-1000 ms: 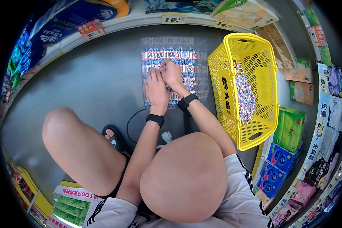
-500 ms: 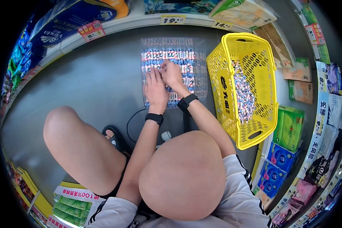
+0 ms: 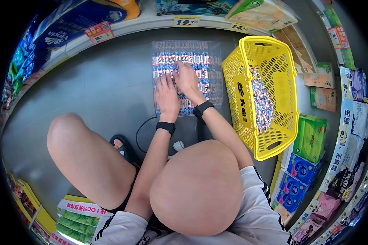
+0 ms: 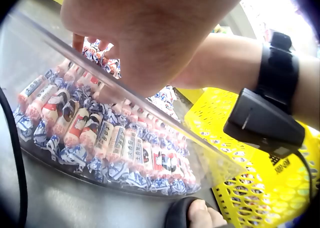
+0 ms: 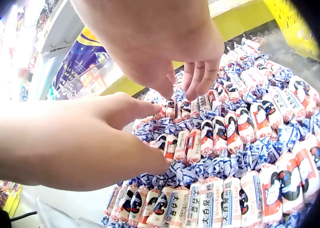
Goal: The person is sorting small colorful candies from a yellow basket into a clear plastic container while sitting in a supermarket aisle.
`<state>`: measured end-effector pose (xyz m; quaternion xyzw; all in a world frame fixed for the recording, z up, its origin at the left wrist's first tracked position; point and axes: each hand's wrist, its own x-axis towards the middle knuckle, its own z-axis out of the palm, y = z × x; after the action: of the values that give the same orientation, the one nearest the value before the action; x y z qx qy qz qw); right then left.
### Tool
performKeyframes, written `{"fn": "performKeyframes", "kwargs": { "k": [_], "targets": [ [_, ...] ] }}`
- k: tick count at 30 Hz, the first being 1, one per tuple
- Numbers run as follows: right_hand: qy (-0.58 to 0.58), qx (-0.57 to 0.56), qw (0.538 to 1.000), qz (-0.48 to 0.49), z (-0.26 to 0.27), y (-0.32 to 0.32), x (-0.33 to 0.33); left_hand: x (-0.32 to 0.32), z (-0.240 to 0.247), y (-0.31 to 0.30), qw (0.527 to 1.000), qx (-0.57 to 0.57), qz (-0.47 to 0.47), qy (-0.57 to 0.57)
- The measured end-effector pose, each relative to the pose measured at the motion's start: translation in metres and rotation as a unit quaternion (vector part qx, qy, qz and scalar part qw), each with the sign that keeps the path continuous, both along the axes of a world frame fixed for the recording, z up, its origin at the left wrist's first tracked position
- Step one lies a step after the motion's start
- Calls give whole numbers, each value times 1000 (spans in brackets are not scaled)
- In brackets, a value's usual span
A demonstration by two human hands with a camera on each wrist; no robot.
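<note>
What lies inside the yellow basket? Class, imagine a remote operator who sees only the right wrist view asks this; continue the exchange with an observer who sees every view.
Observer: The yellow basket holds a loose heap of wrapped candies.
Operator: I see nothing worn on either arm. Do you?
Observer: Yes, a black band sits at the wrist of the left hand, and another at that of the right hand.
Operator: Is any footwear in sight?
Observer: Yes, the head view shows a black sandal to the left of the left forearm.
</note>
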<state>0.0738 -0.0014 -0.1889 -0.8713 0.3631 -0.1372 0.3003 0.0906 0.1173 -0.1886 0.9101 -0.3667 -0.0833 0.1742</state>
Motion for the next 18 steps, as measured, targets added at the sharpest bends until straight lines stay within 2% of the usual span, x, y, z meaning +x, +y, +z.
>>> {"fn": "performKeyframes", "kwargs": {
  "k": [6, 12, 18],
  "targets": [
    [-3, 42, 998, 41, 7, -5, 7, 1, -6, -1, 1000, 20, 0, -3],
    [-25, 8, 992, 120, 1, -9, 12, 2, -9, -2, 999, 42, -1, -10],
    [13, 6, 993, 119, 1, -14, 19, 1, -9, -1, 1000, 27, 0, -10]
  ]
}}
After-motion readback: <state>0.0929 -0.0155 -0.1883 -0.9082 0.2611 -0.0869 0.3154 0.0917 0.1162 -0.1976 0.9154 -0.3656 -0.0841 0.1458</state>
